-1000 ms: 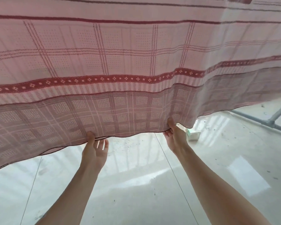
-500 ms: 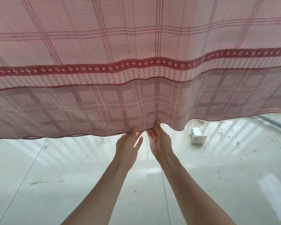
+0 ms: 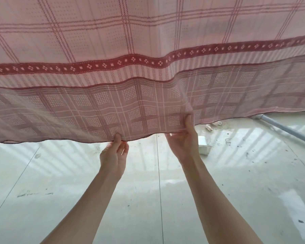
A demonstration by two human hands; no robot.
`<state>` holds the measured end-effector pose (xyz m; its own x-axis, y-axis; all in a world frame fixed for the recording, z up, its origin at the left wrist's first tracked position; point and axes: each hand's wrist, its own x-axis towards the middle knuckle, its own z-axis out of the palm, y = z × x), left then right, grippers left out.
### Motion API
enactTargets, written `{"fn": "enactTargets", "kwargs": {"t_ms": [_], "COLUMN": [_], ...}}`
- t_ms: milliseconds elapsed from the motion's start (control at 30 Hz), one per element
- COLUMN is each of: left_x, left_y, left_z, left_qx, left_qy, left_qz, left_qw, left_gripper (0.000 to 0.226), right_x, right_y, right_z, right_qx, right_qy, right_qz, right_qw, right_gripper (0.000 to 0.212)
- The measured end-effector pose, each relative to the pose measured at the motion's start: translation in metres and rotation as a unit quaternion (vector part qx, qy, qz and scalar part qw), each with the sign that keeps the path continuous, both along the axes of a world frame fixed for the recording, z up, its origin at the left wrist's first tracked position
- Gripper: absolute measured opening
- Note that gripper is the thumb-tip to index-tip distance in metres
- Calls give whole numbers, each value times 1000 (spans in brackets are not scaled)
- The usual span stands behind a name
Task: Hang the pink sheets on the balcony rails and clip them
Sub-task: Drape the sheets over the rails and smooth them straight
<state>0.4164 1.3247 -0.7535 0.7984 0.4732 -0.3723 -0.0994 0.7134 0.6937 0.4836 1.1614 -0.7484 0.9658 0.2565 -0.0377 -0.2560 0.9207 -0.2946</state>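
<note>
Since half a second ago, both hands are sitting farther apart along the hem: they were almost touching near the middle of the frame, and now a clear gap is showing between them.

The thin pink checked sheet with a dark red diamond-patterned band (image 3: 148, 81) is hanging across the whole upper half of the frame, its lower edge running from centre left to centre right. The left hand (image 3: 114, 155) is reaching up just left of centre, its grip closed in a pinch on the hem, thumb in front and fingers tucked behind the cloth. The right hand (image 3: 183, 138) is reaching up just right of centre, slightly higher, thumb pressing flat on the front of the fabric above the edge and the other fingers behind it, so this grip is also closed on the sheet. The stretch of hem between the two grips is sagging only slightly.

Below, the pale glossy tiled floor (image 3: 148, 199) is filling the lower half. A small white box-like object (image 3: 204, 145) is lying on the floor to the right of the right hand, and a grey pipe (image 3: 289, 131) is running along the right edge.
</note>
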Motion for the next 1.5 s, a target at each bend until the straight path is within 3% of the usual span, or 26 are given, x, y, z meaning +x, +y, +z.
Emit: {"fn": "enactTargets", "kwargs": {"t_ms": [133,400,567,867,1133,1200,1300,1433,1500], "left_x": [5,10,12,13,0,-1,1,14,21], "left_y": [7,15,22,17,3,-6,-39,-98,-120], "left_z": [-2,-7,-10,-11,-4,-3,-3,4,5], "left_qx": [24,37,41,31,4,-2,35,38,2], "left_qy": [-5,-16,-24,-23,-15,-16,-32,-15,-22], "left_qz": [-7,-12,-11,-11,-14,-53,-185,-315,-331], "left_qw": [1000,999,999,999,1000,998,982,948,943], "left_gripper": [7,11,15,10,4,11,30,98,71], "right_x": [12,26,18,8,8,3,-5,-23,-33], "right_y": [-46,-77,-68,-67,-60,-56,-56,-61,-64], "right_z": [-1,5,-6,-18,-9,-6,-6,-5,-6], "right_qx": [-1,-106,-38,-16,-144,-142,-128,-130,-132], "right_qy": [94,66,66,94,166,171,170,140,125], "right_qz": [-69,-112,-112,-141,-213,-207,-196,-175,-160], "right_qw": [993,986,991,985,952,953,957,966,970], "right_gripper": [11,8,24,16,4,4,4,7,10]}}
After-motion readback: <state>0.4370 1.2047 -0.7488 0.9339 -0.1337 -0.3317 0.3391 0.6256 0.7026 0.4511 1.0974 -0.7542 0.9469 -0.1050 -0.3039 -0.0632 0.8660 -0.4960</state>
